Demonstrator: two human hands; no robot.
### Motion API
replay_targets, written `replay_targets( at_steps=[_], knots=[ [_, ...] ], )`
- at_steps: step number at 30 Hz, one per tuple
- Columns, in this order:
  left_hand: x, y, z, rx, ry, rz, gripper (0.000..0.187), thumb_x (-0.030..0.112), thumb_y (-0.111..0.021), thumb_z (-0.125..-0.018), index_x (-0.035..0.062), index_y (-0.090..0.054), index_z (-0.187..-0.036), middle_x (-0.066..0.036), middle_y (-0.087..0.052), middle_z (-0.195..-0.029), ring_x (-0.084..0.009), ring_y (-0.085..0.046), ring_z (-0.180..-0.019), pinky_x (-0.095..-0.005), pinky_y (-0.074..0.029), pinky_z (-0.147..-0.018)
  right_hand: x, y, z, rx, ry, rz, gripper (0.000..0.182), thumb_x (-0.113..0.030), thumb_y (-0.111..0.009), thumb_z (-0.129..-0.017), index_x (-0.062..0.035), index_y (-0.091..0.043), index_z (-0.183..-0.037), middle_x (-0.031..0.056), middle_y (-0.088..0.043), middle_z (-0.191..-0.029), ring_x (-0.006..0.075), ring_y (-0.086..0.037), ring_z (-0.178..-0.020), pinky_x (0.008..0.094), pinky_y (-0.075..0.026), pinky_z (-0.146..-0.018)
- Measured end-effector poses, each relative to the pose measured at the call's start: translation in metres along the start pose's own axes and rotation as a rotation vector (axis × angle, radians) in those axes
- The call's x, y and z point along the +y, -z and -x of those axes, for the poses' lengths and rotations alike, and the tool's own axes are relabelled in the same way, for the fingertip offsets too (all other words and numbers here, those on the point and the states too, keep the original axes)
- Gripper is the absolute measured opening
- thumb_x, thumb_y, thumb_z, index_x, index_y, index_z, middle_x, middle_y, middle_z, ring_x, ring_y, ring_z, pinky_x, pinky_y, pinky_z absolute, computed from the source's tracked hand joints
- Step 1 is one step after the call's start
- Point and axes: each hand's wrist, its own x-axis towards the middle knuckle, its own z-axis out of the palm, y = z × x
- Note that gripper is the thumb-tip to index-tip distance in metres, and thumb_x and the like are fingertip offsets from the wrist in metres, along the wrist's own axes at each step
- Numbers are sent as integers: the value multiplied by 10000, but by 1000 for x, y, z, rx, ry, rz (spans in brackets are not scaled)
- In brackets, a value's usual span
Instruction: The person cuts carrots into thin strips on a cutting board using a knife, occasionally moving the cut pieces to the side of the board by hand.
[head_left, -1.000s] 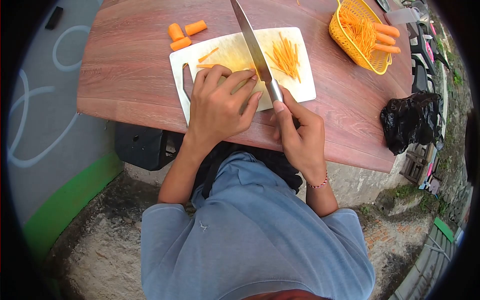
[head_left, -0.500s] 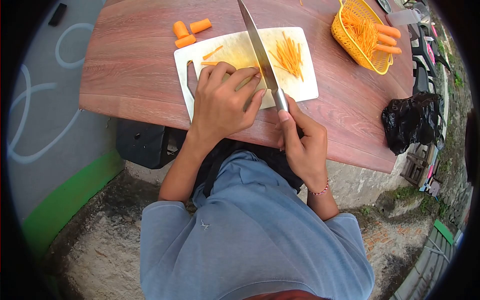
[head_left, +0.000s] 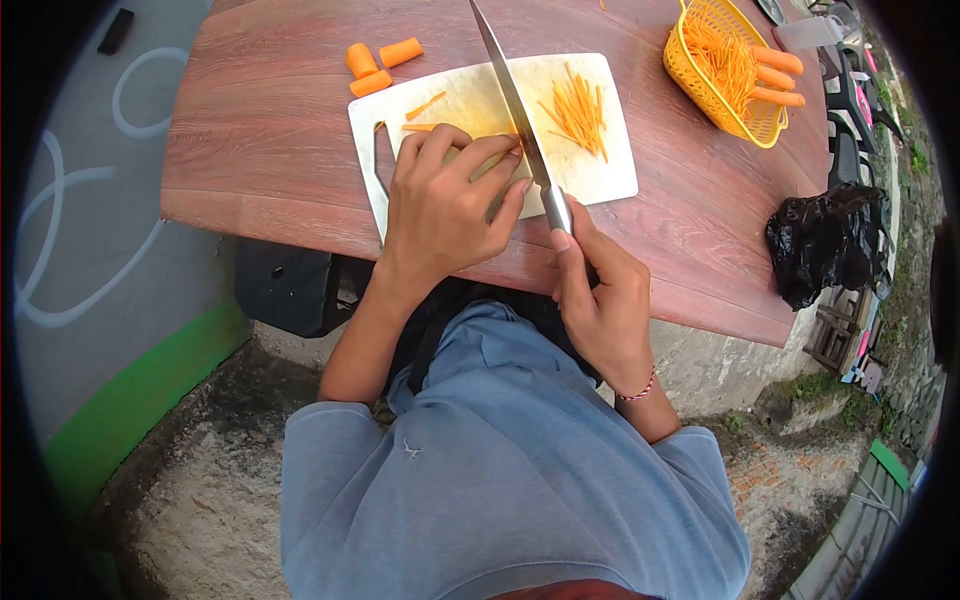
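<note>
My right hand [head_left: 605,295] is closed around the handle of a large kitchen knife [head_left: 522,115], its blade pointing away from me across a white cutting board [head_left: 618,165]. My left hand [head_left: 455,190] presses down on the board just left of the blade, fingers curled over a piece of carrot [head_left: 420,127]. Most of that piece is hidden under the fingers. To the right of the blade lies a small pile of carrot sticks [head_left: 578,112]. One loose carrot strip [head_left: 426,105] rests on the board's left part.
Cut carrot chunks [head_left: 370,83] sit on the wooden table [head_left: 270,130] beyond the board's left corner. At the far right stands a yellow basket [head_left: 700,88] with shredded carrot and several whole carrots [head_left: 778,80]. A black plastic bag [head_left: 828,245] is at the table's right edge.
The knife and my right hand have shifted slightly toward me and to the left. My left hand has stayed in place on the carrot.
</note>
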Motion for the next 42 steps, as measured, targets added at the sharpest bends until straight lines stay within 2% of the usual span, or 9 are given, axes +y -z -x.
replay_targets(
  at_steps=[4, 6, 10, 15, 18, 22, 33, 37, 42],
  knots=[
    [-1, 1, 0, -4, -3, -5, 261, 225, -813, -861, 28, -832, -1031, -15, -777, -1135, -239, -638, -970, -418, -480, -883, -1, -7, -2, 2, 14, 64, 343, -88, -667, -1060, 87, -667, -1356, 283, -718, -949, 426, -746, -818, 448, -577, -729],
    [1, 1, 2, -15, -3, -3, 261, 222, -814, -859, 27, -832, -1031, -17, -779, -1143, -241, -639, -974, -419, -482, -884, 4, -16, -17, 82, 170, 80, 358, -101, -662, -1064, 82, -656, -1371, 279, -706, -891, 426, -743, -805, 458, -566, -699],
    [1, 0, 3, -15, 9, 14, 262, 220, -817, -857, 26, -831, -1033, -22, -782, -1175, -248, -642, -981, -425, -487, -890, 1, -13, -46, 30, 78, 79, 341, -124, -658, -1068, 81, -675, -1340, 287, -704, -867, 432, -740, -799, 454, -561, -687],
    [2, 1, 2, -14, 13, 3, 258, 219, -820, -859, 30, -832, -1034, -20, -782, -1187, -252, -643, -983, -427, -489, -896, 8, -4, -42, -47, -132, -89, 340, -146, -665, -1071, 67, -695, -1334, 297, -725, -898, 368, -774, -801, 405, -562, -703],
    [2, 2, 1, -27, 21, 9, 253, 217, -822, -859, 33, -833, -1033, -17, -781, -1183, -252, -644, -988, -426, -489, -896, 19, -4, -31, 48, -39, -140, 356, -144, -669, -1071, 63, -690, -1360, 296, -735, -913, 325, -778, -803, 379, -565, -731],
    [3, 2, 1, -29, 20, 9, 243, 209, -822, -858, 37, -833, -1028, -11, -780, -1168, -253, -648, -992, -423, -488, -894, 18, 1, -25, 51, -56, -147, 358, -139, -675, -1069, 70, -691, -1360, 294, -743, -929, 311, -770, -796, 368, -571, -751],
    [3, 1, 1, -18, 32, 17, 220, 198, -815, -861, 39, -830, -1013, -10, -774, -1131, -254, -648, -984, -419, -486, -896, 11, -2, -14, -13, -74, -166, 355, -149, -681, -1071, 82, -694, -1340, 239, -647, -769, 268, -631, -616, 378, -515, -637],
    [1, 1, 1, -19, 18, 13, 221, 203, -807, -866, 41, -829, -1016, -11, -772, -1119, -254, -649, -985, -422, -483, -893, 9, -2, -12, -37, -123, -136, 351, -143, -680, -1070, 78, -694, -1342, 251, -649, -784, 286, -640, -625, 376, -512, -637],
    [1, 2, 0, -21, 24, 16, 223, 205, -804, -868, 43, -830, -1019, -11, -773, -1116, -251, -648, -982, -422, -479, -880, 7, -7, -6, 12, -13, -85, 353, -126, -670, -1071, 80, -676, -1358, 259, -696, -873, 373, -727, -737, 409, -550, -685]
  ],
)
